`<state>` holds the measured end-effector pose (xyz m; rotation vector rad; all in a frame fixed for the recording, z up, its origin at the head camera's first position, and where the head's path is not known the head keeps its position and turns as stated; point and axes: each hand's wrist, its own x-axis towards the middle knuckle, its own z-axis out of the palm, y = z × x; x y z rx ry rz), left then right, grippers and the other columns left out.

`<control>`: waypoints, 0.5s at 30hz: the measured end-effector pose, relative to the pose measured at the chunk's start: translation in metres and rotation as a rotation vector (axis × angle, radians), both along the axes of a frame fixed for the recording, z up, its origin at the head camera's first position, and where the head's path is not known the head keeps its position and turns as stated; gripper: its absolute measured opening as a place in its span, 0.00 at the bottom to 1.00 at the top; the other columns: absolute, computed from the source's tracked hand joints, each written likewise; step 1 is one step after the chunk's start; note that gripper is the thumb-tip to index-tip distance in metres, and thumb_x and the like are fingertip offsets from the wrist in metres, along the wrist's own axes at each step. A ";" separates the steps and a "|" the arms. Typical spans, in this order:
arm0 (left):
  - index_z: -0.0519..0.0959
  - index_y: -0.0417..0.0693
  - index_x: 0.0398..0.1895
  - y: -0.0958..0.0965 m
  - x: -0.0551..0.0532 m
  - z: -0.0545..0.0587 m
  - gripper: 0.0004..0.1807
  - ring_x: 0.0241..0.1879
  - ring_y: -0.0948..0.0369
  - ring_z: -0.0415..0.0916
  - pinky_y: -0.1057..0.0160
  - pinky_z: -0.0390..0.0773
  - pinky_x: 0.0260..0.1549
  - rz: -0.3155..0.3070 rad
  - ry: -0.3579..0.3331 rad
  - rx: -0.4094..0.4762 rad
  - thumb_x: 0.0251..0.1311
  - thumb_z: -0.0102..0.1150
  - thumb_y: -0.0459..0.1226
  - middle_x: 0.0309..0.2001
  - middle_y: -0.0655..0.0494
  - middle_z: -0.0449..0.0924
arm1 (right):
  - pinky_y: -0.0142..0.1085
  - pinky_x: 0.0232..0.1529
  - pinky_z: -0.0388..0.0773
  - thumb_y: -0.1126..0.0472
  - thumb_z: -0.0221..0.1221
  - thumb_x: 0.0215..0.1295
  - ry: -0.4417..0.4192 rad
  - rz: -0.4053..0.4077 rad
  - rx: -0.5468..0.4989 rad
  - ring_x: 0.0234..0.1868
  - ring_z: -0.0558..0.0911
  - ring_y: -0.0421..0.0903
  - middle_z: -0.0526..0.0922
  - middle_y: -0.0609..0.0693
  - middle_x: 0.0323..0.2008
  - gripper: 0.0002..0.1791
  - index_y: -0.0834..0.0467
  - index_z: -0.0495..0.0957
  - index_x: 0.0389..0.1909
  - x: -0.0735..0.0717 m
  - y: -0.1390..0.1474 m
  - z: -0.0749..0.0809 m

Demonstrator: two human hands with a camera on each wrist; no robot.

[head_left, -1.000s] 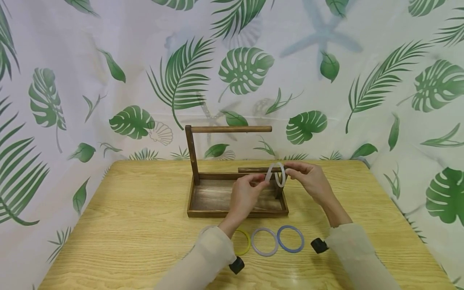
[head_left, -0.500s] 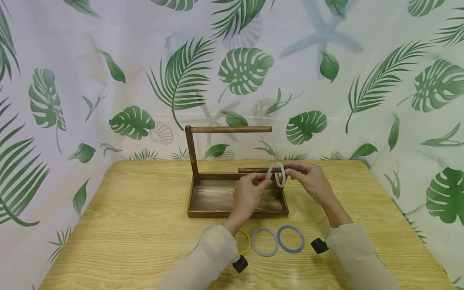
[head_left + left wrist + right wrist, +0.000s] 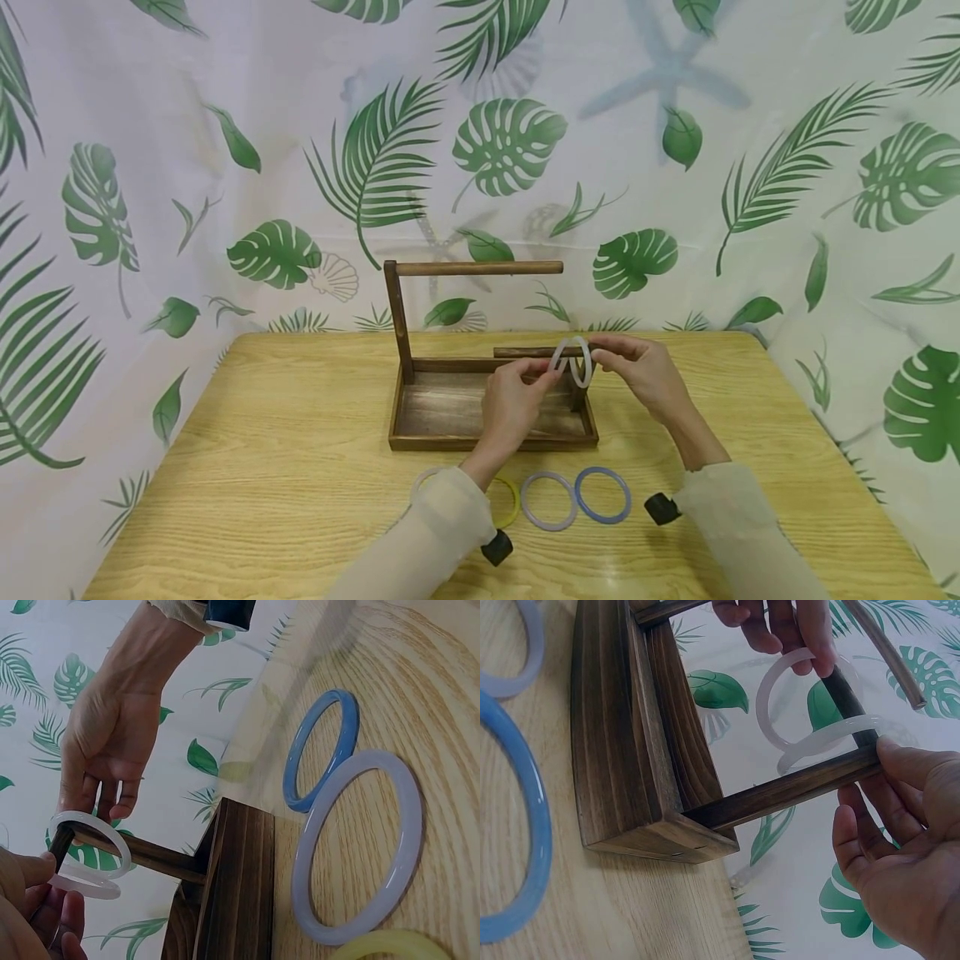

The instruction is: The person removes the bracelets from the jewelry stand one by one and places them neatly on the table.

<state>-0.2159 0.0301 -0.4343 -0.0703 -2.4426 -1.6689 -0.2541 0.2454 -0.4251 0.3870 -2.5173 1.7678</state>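
A dark wooden bangle stand [image 3: 397,325] has a tray base, a tall post with an upper bar, and a shorter post with a lower bar [image 3: 517,352]. Two whitish translucent bangles hang round the lower bar near its post. My left hand [image 3: 512,404] pinches one bangle [image 3: 763,705], the one farther from the post. The other bangle [image 3: 829,733] leans close to the post, right by my right thumb. My right hand [image 3: 651,379] grips the corner where lower bar and short post meet, thumb on one side and fingers on the other.
On the table in front of the stand lie a blue bangle [image 3: 603,521], a lavender bangle [image 3: 551,527] and a yellow bangle [image 3: 516,504]. A pale bangle [image 3: 417,482] is mostly hidden by the left sleeve. A leaf-printed cloth [image 3: 510,217] hangs behind the table.
My left hand has shifted slightly right along the lower bar with its bangle, then barely moved. My right hand has stayed at the stand's corner.
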 end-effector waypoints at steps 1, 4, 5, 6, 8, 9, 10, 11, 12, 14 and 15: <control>0.91 0.54 0.46 0.000 0.000 0.000 0.11 0.26 0.69 0.77 0.66 0.70 0.20 -0.003 0.004 0.004 0.65 0.71 0.46 0.32 0.65 0.87 | 0.29 0.46 0.79 0.55 0.63 0.75 -0.001 0.000 0.000 0.47 0.82 0.36 0.87 0.46 0.52 0.22 0.65 0.81 0.62 0.000 0.000 0.000; 0.91 0.53 0.46 -0.001 0.001 0.000 0.11 0.26 0.69 0.77 0.66 0.72 0.21 -0.008 0.013 0.013 0.65 0.71 0.45 0.32 0.64 0.87 | 0.29 0.47 0.79 0.55 0.63 0.75 -0.006 0.000 0.001 0.47 0.82 0.36 0.87 0.47 0.52 0.22 0.65 0.81 0.62 0.000 0.000 0.001; 0.91 0.53 0.46 -0.002 0.001 0.000 0.11 0.26 0.70 0.78 0.66 0.73 0.21 -0.007 0.015 0.014 0.65 0.71 0.45 0.32 0.64 0.87 | 0.29 0.47 0.79 0.55 0.63 0.75 -0.007 -0.001 0.003 0.47 0.82 0.36 0.87 0.48 0.53 0.22 0.64 0.81 0.62 0.000 0.000 0.001; 0.91 0.53 0.46 -0.002 0.001 0.000 0.10 0.27 0.70 0.78 0.66 0.73 0.21 -0.005 0.017 0.014 0.65 0.71 0.45 0.32 0.64 0.87 | 0.29 0.47 0.79 0.55 0.63 0.75 -0.008 0.000 0.004 0.47 0.82 0.36 0.87 0.48 0.53 0.22 0.64 0.81 0.62 0.000 0.000 0.001; 0.91 0.53 0.45 -0.003 0.002 -0.001 0.10 0.27 0.70 0.78 0.66 0.73 0.22 -0.002 0.020 0.015 0.65 0.71 0.45 0.33 0.64 0.87 | 0.29 0.47 0.79 0.55 0.63 0.75 -0.011 0.000 0.007 0.47 0.82 0.36 0.87 0.49 0.54 0.22 0.64 0.81 0.62 0.001 0.000 0.001; 0.91 0.53 0.45 -0.003 0.002 -0.001 0.10 0.27 0.70 0.78 0.66 0.74 0.23 0.001 0.023 0.014 0.65 0.72 0.45 0.33 0.64 0.87 | 0.29 0.47 0.79 0.54 0.63 0.75 -0.011 -0.001 0.007 0.47 0.82 0.36 0.87 0.49 0.54 0.22 0.64 0.81 0.62 0.001 0.000 0.000; 0.91 0.53 0.45 -0.004 0.002 -0.001 0.10 0.27 0.70 0.78 0.66 0.74 0.23 0.002 0.026 0.014 0.64 0.72 0.45 0.33 0.64 0.88 | 0.29 0.47 0.79 0.54 0.63 0.75 -0.011 -0.001 0.009 0.47 0.82 0.36 0.87 0.49 0.54 0.22 0.64 0.81 0.62 0.001 0.000 0.001; 0.91 0.53 0.45 -0.004 0.002 -0.002 0.10 0.27 0.70 0.78 0.67 0.74 0.23 0.003 0.030 0.016 0.64 0.72 0.45 0.33 0.64 0.88 | 0.29 0.46 0.79 0.54 0.63 0.75 -0.010 -0.001 0.010 0.47 0.82 0.36 0.87 0.48 0.53 0.22 0.64 0.81 0.62 0.001 0.000 0.001; 0.91 0.53 0.44 -0.005 0.002 -0.002 0.10 0.27 0.70 0.78 0.67 0.74 0.23 0.004 0.034 0.016 0.64 0.72 0.45 0.33 0.64 0.88 | 0.29 0.47 0.79 0.54 0.63 0.75 -0.011 0.000 0.008 0.47 0.82 0.36 0.87 0.48 0.53 0.22 0.64 0.81 0.62 0.001 0.000 0.001; 0.91 0.53 0.44 -0.005 0.002 -0.002 0.10 0.27 0.70 0.78 0.67 0.74 0.23 0.006 0.042 0.015 0.64 0.72 0.45 0.33 0.64 0.88 | 0.29 0.46 0.79 0.54 0.63 0.75 -0.008 0.000 0.007 0.47 0.82 0.37 0.87 0.46 0.52 0.22 0.65 0.81 0.62 0.001 0.001 0.001; 0.91 0.53 0.43 -0.006 0.002 -0.002 0.10 0.27 0.70 0.78 0.67 0.74 0.23 0.006 0.047 0.014 0.64 0.72 0.45 0.32 0.63 0.88 | 0.29 0.46 0.79 0.54 0.63 0.75 -0.008 0.001 0.006 0.46 0.82 0.37 0.87 0.46 0.52 0.22 0.65 0.81 0.62 0.001 0.001 0.001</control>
